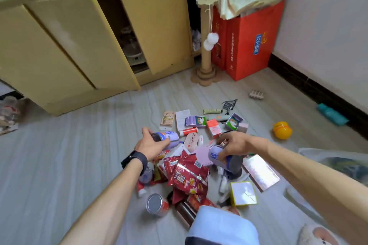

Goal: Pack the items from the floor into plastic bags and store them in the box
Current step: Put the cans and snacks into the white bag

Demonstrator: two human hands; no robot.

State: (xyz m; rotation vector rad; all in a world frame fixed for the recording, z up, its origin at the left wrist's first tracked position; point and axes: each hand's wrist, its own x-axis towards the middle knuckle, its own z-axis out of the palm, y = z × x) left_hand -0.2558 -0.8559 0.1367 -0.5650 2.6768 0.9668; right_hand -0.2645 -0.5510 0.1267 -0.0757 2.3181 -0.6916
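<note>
Lying nearest on the grey floor (pixel 59 155) are a red tin (pixel 157 204) and a heap of red snack packets (pixel 189 177), a white box (pixel 243 193) just beside them. Above the heap the right hand (pixel 234 143) grasps a purple-and-white can (pixel 221 158), a clear plastic bag (pixel 338 160) lying right of its forearm, while the left hand (pixel 150 144) — black watch (pixel 133 158) on the wrist — curls its fingers round a second purple can (pixel 169 138) at the pile's far edge. Farther off lie a purple carton (pixel 195 121), a yellow ball (pixel 282 129) and, by the wall, red boxes (pixel 251 42)
</note>
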